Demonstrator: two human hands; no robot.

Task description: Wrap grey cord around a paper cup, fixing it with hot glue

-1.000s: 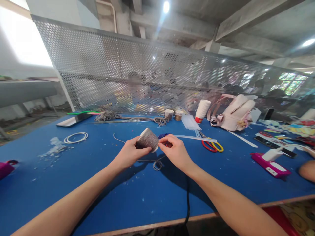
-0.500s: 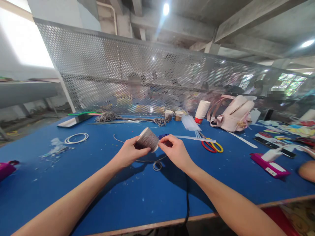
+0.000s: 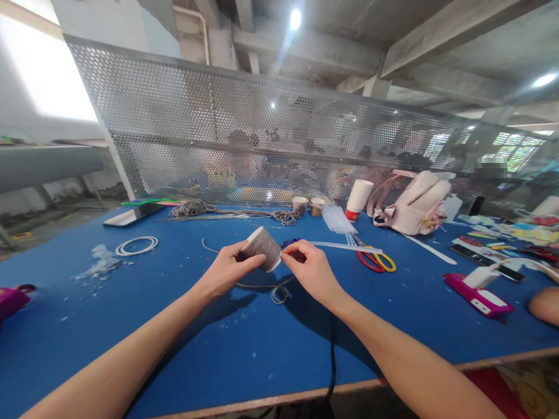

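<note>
While the left hand (image 3: 229,265) grips a small white cup wound with fine grey cord (image 3: 262,245), thumb across the wrapped wall, the right hand (image 3: 309,265) has thumb and forefinger drawn together just beside its lower right end; whether they pinch anything cannot be told. The cup hangs tilted above the blue tabletop (image 3: 209,364). Below it lies a thin, loosely looped length of grey cord (image 3: 279,295), which looks soft and limp. The cup itself is probably paper: light, likely to dent under a hard squeeze, though the winding should stiffen it and give a rough, non-slip surface. The wrapped side, held lightly between thumb and opposing fingers, seems the safest hold.
</note>
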